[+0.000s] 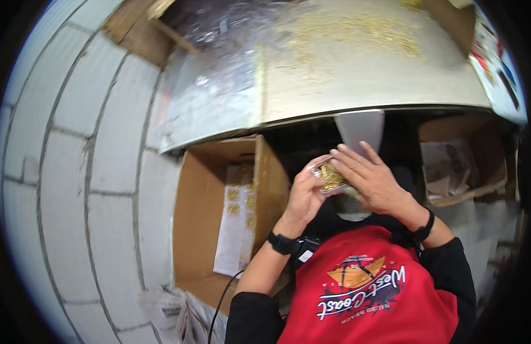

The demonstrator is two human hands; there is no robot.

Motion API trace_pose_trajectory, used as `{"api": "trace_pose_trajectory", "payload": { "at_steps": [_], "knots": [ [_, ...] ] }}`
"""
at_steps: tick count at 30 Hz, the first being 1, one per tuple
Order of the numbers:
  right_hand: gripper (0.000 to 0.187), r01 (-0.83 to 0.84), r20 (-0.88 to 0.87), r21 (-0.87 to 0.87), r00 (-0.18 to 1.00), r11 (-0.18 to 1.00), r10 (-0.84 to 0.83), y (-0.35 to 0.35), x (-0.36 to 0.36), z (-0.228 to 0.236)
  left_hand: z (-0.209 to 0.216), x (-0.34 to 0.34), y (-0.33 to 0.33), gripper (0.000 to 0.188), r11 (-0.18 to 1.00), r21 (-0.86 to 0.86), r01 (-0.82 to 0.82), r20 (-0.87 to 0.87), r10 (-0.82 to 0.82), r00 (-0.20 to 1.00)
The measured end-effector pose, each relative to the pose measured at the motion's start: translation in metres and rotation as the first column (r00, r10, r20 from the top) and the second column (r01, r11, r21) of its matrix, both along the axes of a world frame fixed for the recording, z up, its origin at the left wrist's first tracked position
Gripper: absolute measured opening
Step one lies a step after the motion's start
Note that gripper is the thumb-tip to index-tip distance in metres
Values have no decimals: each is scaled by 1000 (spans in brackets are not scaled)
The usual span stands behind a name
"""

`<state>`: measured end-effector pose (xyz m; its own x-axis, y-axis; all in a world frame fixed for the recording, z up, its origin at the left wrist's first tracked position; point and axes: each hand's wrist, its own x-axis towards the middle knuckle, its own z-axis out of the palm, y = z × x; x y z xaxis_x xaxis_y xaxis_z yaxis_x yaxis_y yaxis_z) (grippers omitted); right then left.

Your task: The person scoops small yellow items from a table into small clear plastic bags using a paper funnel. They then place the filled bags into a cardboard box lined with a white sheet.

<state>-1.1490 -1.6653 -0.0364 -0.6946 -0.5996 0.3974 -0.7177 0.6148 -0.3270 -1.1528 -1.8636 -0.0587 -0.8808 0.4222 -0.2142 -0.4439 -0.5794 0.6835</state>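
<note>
My left hand (306, 192) is closed around a small clear plastic packet or box (332, 175) full of tiny gold-coloured pieces, held above my lap. Whether it is a bag or a rigid box I cannot tell. Over its right side lies my right hand (373, 179), fingers stretched out and close together, touching or nearly touching the packet. Just beyond the fingertips, a smooth grey chute-like plate (360, 127) slopes down from the table edge. Loose gold-coloured slivers (357, 34) are spread over the far part of the pale table (357, 86).
An open cardboard box (199, 218) at my left holds a white sheet and several small gold-filled packets (233, 195). Another carton (463, 163) stands at the right. Clear plastic bags (219, 51) cover the table's left side. Folded newspaper (182, 315) lies at lower left.
</note>
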Motion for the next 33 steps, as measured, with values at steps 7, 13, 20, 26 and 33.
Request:
{"api": "trace_pose_trajectory", "payload": {
  "at_steps": [7, 13, 20, 26, 33],
  "knots": [
    [57, -13, -32, -291, 999, 957, 4, -30, -10, 33, 29, -9, -62, 40, 980, -96, -177, -52, 172, 984],
    [49, 205, 239, -297, 961, 933, -136, -10, -18, 6, 35, 0, -230, 39, 756, -349, -553, -244, 497, 833],
    [58, 281, 448, 6, 857, 960, -253, -10, -13, -38, -122, 66, -379, 31, 528, -567, -632, 157, 823, 546],
    [50, 121, 487, 148, 855, 982, -179, -50, -25, -31, -244, 132, -398, 27, 298, -605, -738, 339, 936, 100],
    [40, 16, 502, 199, 857, 980, -116, -64, -27, -36, -315, 149, -386, 14, 144, -824, -548, -42, 949, 311]
  ]
}}
